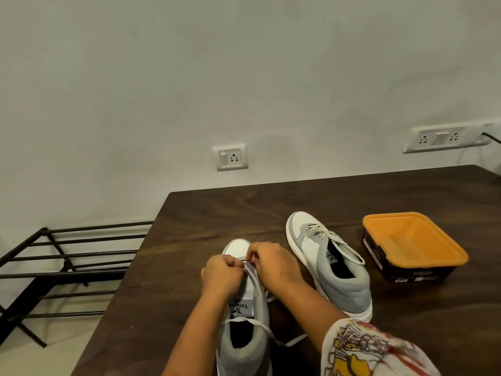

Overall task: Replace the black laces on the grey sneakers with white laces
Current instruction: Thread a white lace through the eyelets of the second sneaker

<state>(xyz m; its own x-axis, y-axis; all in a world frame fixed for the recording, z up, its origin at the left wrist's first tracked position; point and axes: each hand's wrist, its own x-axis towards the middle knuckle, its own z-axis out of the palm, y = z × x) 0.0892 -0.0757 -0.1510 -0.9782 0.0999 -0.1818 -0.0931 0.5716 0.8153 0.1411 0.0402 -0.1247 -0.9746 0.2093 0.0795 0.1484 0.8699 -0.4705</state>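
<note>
- Head view: two grey-and-white sneakers on a dark wood table [189,213], toes pointing away towards the wall.
- Near sneaker [244,337] sits at the front edge, tongue up with its label showing.
- Left hand [221,275] and right hand [271,263] meet over its toe-end eyelets, knuckles almost touching.
- Both hands have their fingers curled in, pinching the white lace [250,275] between fingertips. Fingers cover the eyelets, so I can't tell which hole the lace sits in.
- From the hands the lace runs back along the tongue. Loose lengths cross the collar opening and trail onto the table just right of the shoe.
- Far sneaker [330,267] lies right of the near one and apart from it, angled, untouched. Its white lace is threaded through the eyelets, with ends draped over the side.
- Tub [412,245] with black sides and an orange top stands right of the far sneaker, near it but not touching.
- Printed sleeve [374,351] covers the right upper arm at bottom right.
- Black metal rack [67,267] stands left of the table. Socket plates [230,157] are on the wall.
</note>
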